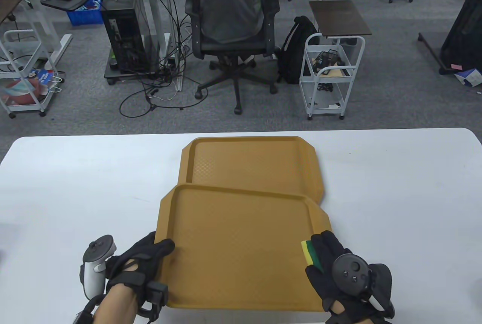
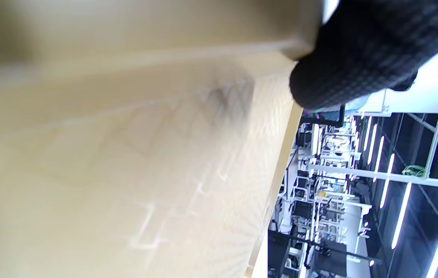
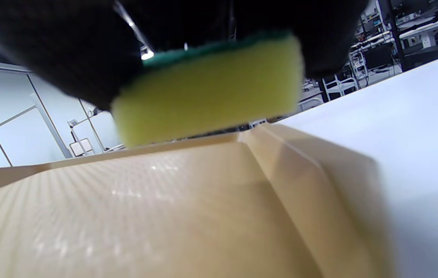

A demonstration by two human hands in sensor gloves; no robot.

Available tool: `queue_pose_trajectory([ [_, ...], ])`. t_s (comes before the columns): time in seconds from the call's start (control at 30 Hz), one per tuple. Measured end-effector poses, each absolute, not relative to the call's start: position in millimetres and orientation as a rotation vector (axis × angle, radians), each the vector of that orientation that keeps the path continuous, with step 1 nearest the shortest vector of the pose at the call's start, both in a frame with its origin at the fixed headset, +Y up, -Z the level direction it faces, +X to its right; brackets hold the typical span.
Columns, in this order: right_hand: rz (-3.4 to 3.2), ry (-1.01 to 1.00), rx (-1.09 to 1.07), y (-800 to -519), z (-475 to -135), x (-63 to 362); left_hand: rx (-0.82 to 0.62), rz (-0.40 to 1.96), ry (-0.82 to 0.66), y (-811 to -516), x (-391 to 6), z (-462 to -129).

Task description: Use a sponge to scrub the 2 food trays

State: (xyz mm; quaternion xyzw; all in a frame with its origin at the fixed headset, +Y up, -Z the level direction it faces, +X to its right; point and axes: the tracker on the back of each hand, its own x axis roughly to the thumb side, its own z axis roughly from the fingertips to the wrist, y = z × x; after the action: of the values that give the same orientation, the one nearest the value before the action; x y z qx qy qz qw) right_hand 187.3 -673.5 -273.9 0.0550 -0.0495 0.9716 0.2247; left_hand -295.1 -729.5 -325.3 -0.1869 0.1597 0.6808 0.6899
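Near tray (image 1: 241, 248), tan with textured floor, lies long axis across the tabletop (image 1: 75, 188), overlapping the far tray (image 1: 256, 162). Left hand (image 1: 131, 263) grips its left rim. Right hand (image 1: 339, 275) fingers pinch a yellow-green sponge (image 1: 310, 252) above its right edge.

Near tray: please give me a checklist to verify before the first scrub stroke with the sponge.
1. Sponge held in right hand: ok.
2. Yellow face of the sponge toward the tray: ok.
3. Left hand grips the left edge of the near tray: ok.
4. Sponge touching the tray surface: not ok, right wrist view shows a gap.
5. Near tray flat on the table: not ok, it overlaps the far tray.
6. Dirt on the tray: cannot tell.
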Motion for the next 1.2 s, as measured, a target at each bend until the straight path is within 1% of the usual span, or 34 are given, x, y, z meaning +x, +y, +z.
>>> queue_pose_trajectory([
  [0.13, 2.675, -0.143, 0.155, -672.7, -273.7, 188.7, -0.356, 1.568, 0.393, -725.7, -295.5, -357.8],
  [0.3, 2.669, -0.148, 0.131, -673.5, -274.9, 194.3, -0.327, 1.640, 0.424, -741.0, -284.3, -408.7],
  [0.43, 2.671, -0.141, 0.111, -676.1, -276.9, 197.6, -0.359, 1.687, 0.446, -757.7, -272.5, -447.4],
  [0.53, 2.676, -0.128, 0.106, -678.8, -278.6, 198.3, -0.392, 1.703, 0.453, -768.5, -266.7, -470.6],
  [0.63, 2.692, -0.117, 0.100, -681.0, -279.9, 199.2, -0.437, 1.723, 0.461, -778.0, -267.3, -485.6],
  [0.7, 2.691, -0.107, 0.091, -682.7, -280.9, 200.6, -0.432, 1.698, 0.440, -780.3, -269.9, -492.1],
  [0.73, 2.691, -0.104, 0.087, -683.5, -281.3, 201.2, -0.402, 1.678, 0.410, -779.3, -271.4, -495.5],
  [0.8, 2.693, -0.101, 0.082, -684.8, -282.0, 201.5, -0.362, 1.552, 0.304, -773.0, -273.2, -503.0],
  [0.83, 2.697, -0.097, 0.081, -685.7, -282.3, 201.2, -0.314, 1.425, 0.291, -767.5, -274.1, -506.8],
  [0.87, 2.702, -0.094, 0.083, -686.9, -282.7, 200.5, -0.284, 1.252, 0.310, -763.1, -274.6, -511.0],
  [0.9, 2.706, -0.091, 0.083, -687.6, -283.0, 200.0, -0.279, 1.159, 0.335, -761.0, -274.1, -513.1],
  [0.97, 2.716, -0.083, 0.085, -689.9, -283.7, 198.6, -0.254, 0.954, 0.443, -757.1, -268.8, -517.8],
  [1.0, 2.718, -0.079, 0.086, -690.7, -283.9, 198.1, -0.233, 0.890, 0.469, -758.7, -265.4, -521.1],
  [1.03, 2.720, -0.076, 0.086, -691.4, -284.1, 197.7, -0.223, 0.886, 0.483, -761.8, -263.5, -523.4],
  [1.2, 2.727, -0.069, 0.082, -693.4, -284.9, 196.8, -0.225, 0.763, 0.605, -778.7, -250.7, -531.2],
])
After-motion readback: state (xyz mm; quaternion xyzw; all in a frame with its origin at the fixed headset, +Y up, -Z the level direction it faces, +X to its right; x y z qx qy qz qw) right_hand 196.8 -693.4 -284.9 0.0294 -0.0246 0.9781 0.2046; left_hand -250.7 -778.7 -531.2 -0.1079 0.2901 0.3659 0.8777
